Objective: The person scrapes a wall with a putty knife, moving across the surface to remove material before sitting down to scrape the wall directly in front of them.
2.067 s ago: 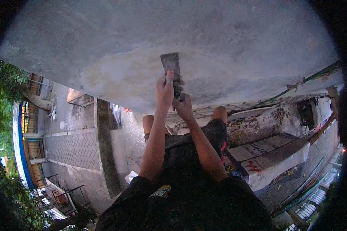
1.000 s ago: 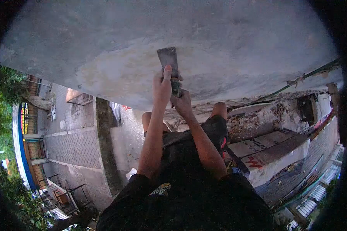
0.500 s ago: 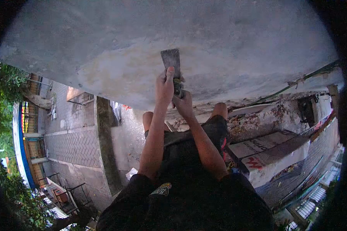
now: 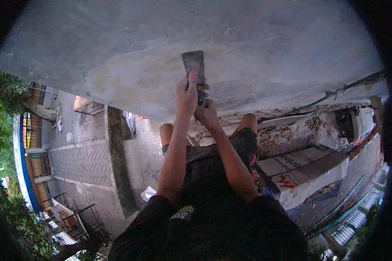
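A putty knife [image 4: 193,61] with a wide, dusty grey blade points up and away from me in front of a grey plastered wall [image 4: 257,35]. My left hand [image 4: 187,93] is closed round the tool, its thumb lying on the lower part of the blade. Lower down, my right hand [image 4: 209,116] is closed at the handle's near end. Behind the blade spreads a paler, yellowish patch [image 4: 135,74] on the wall. Whether the blade's edge touches the wall I cannot tell.
Right of my legs lies a printed cardboard box [image 4: 309,172] near crumbled masonry [image 4: 287,141]. A low concrete ledge [image 4: 117,161] borders the paving [image 4: 80,163] on the left. A white scrap [image 4: 148,193] rests on the ground by my left arm.
The putty knife and both hands have moved slightly up in the view, with the hold on the tool unchanged. The surroundings have shifted a little.
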Tool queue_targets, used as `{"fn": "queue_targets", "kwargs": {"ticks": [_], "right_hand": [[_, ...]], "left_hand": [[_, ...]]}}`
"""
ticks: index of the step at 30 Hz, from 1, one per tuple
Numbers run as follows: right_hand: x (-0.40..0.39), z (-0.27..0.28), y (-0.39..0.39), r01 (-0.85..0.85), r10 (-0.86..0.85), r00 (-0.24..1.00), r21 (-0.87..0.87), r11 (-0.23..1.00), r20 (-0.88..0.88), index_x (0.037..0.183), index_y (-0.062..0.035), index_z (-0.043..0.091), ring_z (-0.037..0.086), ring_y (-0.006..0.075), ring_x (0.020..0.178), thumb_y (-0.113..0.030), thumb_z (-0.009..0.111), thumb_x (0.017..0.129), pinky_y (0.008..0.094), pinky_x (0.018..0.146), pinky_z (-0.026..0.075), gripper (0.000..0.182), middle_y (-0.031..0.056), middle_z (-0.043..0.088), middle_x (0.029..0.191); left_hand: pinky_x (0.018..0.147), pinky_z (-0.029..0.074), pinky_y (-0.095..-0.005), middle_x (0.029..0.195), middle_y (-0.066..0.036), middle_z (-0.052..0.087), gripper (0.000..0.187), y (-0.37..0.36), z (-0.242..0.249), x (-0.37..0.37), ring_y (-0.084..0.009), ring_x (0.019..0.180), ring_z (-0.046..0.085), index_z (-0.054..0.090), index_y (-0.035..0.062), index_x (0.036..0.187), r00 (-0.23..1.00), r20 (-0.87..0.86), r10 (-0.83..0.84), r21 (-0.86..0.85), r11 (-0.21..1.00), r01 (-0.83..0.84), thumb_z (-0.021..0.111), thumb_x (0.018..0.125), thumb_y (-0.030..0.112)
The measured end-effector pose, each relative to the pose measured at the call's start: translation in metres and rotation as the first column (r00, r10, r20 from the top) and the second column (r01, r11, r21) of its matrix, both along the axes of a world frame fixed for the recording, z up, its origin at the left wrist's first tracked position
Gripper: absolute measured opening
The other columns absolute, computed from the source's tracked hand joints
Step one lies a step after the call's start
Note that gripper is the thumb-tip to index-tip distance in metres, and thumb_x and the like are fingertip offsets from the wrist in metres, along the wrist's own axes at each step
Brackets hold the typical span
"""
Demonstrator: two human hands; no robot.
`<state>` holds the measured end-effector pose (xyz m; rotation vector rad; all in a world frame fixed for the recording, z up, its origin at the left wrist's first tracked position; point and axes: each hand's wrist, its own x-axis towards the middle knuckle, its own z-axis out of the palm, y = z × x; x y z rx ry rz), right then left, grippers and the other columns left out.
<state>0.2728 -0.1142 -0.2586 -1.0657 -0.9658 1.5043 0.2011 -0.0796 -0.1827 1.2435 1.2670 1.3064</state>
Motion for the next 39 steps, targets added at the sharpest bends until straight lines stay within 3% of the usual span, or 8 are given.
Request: {"fn": "queue_targets", "kwargs": {"ticks": [6,13,16,19,25,28,31,39], "right_hand": [[-0.002,0.012,0.0,-0.019,0.017,0.997,0.02,1.0,0.072,0.064,-0.0013,0.051,0.047,0.0106,0.043,-0.023,0.063,0.072,0.0272,0.041,0.038,0.026,0.0022,0.049,0.049],[0.002,0.001,0.007,0.014,-0.02,0.998,0.112,0.994,0.052,0.061,-0.0023,0.052,0.047,0.0111,0.043,-0.023,0.063,0.071,0.0274,0.041,0.038,0.026,0.0024,0.049,0.049],[0.003,0.003,0.004,0.034,-0.035,0.991,0.005,0.999,0.132,0.061,-0.0019,0.053,0.047,0.0108,0.044,-0.023,0.063,0.07,0.0271,0.042,0.037,0.026,0.0032,0.049,0.05],[0.006,0.008,0.001,0.059,-0.056,0.993,-0.026,0.998,0.104,0.062,-0.0008,0.054,0.048,0.0113,0.046,-0.024,0.065,0.068,0.0278,0.043,0.038,0.027,0.0039,0.05,0.05],[0.021,0.019,0.003,0.075,-0.101,0.906,0.079,0.994,0.412,0.062,0.0032,0.053,0.049,0.0146,0.047,-0.025,0.064,0.066,0.0322,0.047,0.039,0.03,0.0061,0.051,0.051],[0.025,0.019,0.004,0.049,-0.089,0.896,0.101,0.994,0.435,0.062,0.0041,0.053,0.05,0.0152,0.049,-0.025,0.063,0.065,0.033,0.048,0.039,0.031,0.0075,0.051,0.051],[0.024,0.019,0.005,0.045,-0.049,0.915,0.02,0.999,0.399,0.062,0.0037,0.054,0.049,0.0145,0.048,-0.025,0.063,0.065,0.0332,0.048,0.039,0.03,0.007,0.05,0.049],[0.018,0.032,0.004,0.018,-0.021,0.973,0.016,1.0,0.228,0.059,0.0014,0.052,0.047,0.0098,0.045,-0.026,0.063,0.069,0.029,0.043,0.039,0.031,0.004,0.049,0.048]], "left_hand": [[0.049,0.041,-0.0243,0.062,-0.005,0.056,0.042,0.0,0.016,-0.005,-0.0101,0.054,0.052,0.056,0.0002,0.075,0.994,0.064,-0.087,-0.078,0.993,0.091,0.042,0.087,0.038],[0.048,0.041,-0.0248,0.06,-0.006,0.056,0.046,0.004,-0.004,0.0,-0.0116,0.051,0.053,0.056,-0.0022,0.075,0.996,0.074,-0.046,0.015,0.999,0.045,0.041,0.086,0.04],[0.048,0.041,-0.0245,0.061,-0.005,0.056,0.042,0.005,-0.006,0.0,-0.0113,0.052,0.052,0.055,-0.0012,0.075,0.994,0.091,-0.06,-0.028,0.998,0.063,0.042,0.087,0.037],[0.049,0.042,-0.024,0.064,-0.005,0.056,0.036,0.003,-0.005,-0.002,-0.0107,0.053,0.052,0.055,0.0004,0.078,0.993,0.087,-0.078,-0.044,0.996,0.082,0.044,0.087,0.033],[0.047,0.041,-0.0237,0.061,-0.004,0.055,0.044,0.004,-0.003,0.007,-0.0108,0.051,0.052,0.055,-0.0008,0.077,0.963,0.254,-0.09,-0.015,0.995,0.097,0.04,0.087,0.039],[0.047,0.041,-0.0233,0.061,-0.004,0.055,0.043,0.002,-0.001,0.012,-0.0108,0.051,0.052,0.055,-0.0005,0.077,0.954,0.293,-0.069,-0.027,0.996,0.081,0.041,0.087,0.038],[0.046,0.042,-0.0237,0.061,-0.005,0.055,0.042,0.004,-0.003,0.012,-0.0112,0.05,0.052,0.055,-0.0005,0.076,0.946,0.312,-0.086,-0.028,0.995,0.1,0.041,0.087,0.037],[0.046,0.042,-0.0245,0.059,-0.005,0.055,0.044,0.0,0.018,0.01,-0.0112,0.048,0.052,0.054,-0.0004,0.072,0.981,0.191,-0.03,-0.02,0.999,0.034,0.041,0.087,0.039]]}}
